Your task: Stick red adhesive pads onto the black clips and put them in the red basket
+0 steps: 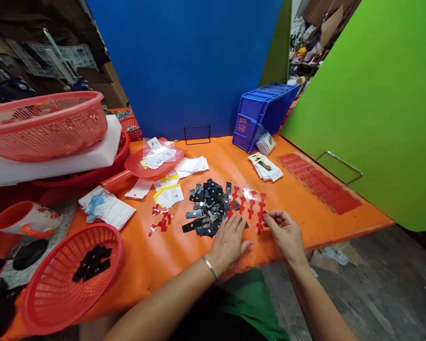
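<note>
My left hand (230,242) lies with its fingers spread at the right edge of a pile of black flat pieces (209,203), over the lower left of a clear sheet with red T-shaped stickers (251,203). At the sheet's right edge my right hand (284,232) has thumb and forefinger pinched beside a red sticker; what sits between the fingertips is too small to make out. Loose red stickers (162,222) lie left of the pile. A red basket (109,289) at the lower left holds several black pieces.
White cards (266,166) and a blue bin (250,118) stand beyond my hands. Red sheets (319,182) lie at the right. A red dustpan (136,163), a mug (17,220) and stacked baskets (56,128) occupy the left. The orange table's front edge is near my wrists.
</note>
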{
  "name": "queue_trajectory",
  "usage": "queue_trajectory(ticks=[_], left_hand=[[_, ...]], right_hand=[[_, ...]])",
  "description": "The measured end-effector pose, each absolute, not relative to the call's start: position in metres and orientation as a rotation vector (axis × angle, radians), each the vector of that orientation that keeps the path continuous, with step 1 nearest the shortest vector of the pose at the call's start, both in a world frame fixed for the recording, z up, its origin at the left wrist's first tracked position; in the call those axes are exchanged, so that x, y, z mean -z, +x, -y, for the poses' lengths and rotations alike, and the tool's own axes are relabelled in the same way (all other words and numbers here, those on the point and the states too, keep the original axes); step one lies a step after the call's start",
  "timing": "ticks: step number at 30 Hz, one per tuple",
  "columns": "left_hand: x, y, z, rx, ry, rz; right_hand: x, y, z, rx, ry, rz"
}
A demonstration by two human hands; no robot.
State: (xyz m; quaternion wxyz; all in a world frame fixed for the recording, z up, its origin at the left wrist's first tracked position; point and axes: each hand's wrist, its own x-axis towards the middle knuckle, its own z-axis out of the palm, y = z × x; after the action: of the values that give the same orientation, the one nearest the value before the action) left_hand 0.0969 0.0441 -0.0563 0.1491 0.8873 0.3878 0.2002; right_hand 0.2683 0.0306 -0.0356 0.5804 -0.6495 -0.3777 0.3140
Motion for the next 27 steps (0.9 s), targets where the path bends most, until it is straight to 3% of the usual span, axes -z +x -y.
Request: queue_trajectory(ticks=[5,13,21,27], left_hand=[[0.029,0.048,-0.101,-0.746,2.337,-1.355],[0.034,-0.008,-0.159,-0.455,2.413,-1.468],[0.026,-0.03,-0.109,-0.806,2.275,-1.585],[0.031,-0.058,-0.033,-1.044,1.387,-1.259]], right_hand=[[0.025,0.244,-0.026,-0.948,-1.424,0.831],[0.027,0.211,-0.019,-1.109,-1.378,0.865],[0.019,0.201,-0.011,-1.127,-1.385,0.967],[0.03,0.187,-0.007,-1.157,-1.41,1.044]])
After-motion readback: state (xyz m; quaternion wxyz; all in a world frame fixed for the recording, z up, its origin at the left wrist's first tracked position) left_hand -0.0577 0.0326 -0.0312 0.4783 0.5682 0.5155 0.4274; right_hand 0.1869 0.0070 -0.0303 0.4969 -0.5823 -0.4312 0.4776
